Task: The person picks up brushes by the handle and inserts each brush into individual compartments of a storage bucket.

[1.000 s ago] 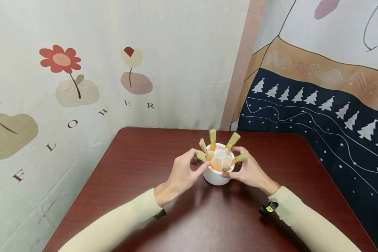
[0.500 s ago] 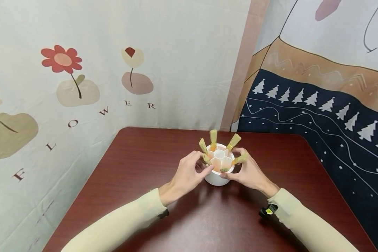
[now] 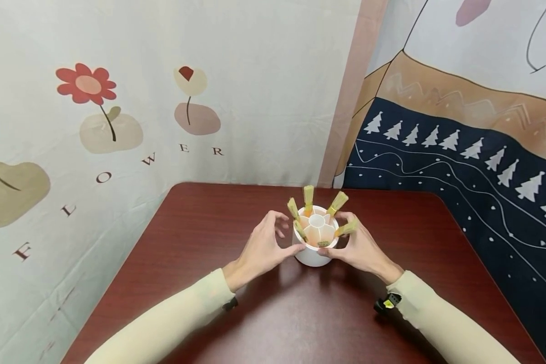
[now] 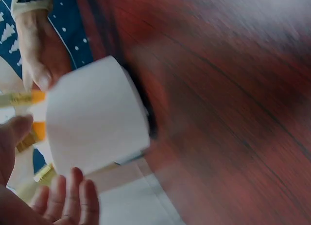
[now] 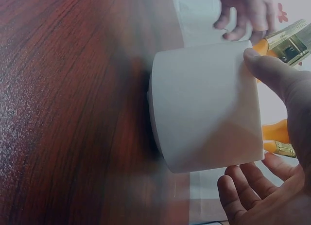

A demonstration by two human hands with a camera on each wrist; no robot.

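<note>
A white round brush holder (image 3: 313, 258) with petal-shaped compartments stands upright on the table. Several paint brushes, such as the back paint brush (image 3: 308, 197), stand in its outer compartments, pale bristles up. Their orange handles (image 5: 275, 131) show in the right wrist view. My right hand (image 3: 366, 251) grips the holder at its rim, thumb in front and fingers at the far side. At the holder's left, my left hand (image 3: 261, 248) is spread with nothing held. Its thumb is close to the rim; whether it touches I cannot tell. The left fingers (image 4: 73, 196) stand apart from the wall.
The reddish-brown table (image 3: 200, 222) extends around the holder. Behind it hangs a pale curtain (image 3: 273, 91) with flower prints. A dark blue tree-patterned cloth (image 3: 418, 172) hangs at the right.
My left hand has let go of the left front brush, which now leans inside the holder. The left fingers have spread and drawn back a little. My right hand has stayed on the holder.
</note>
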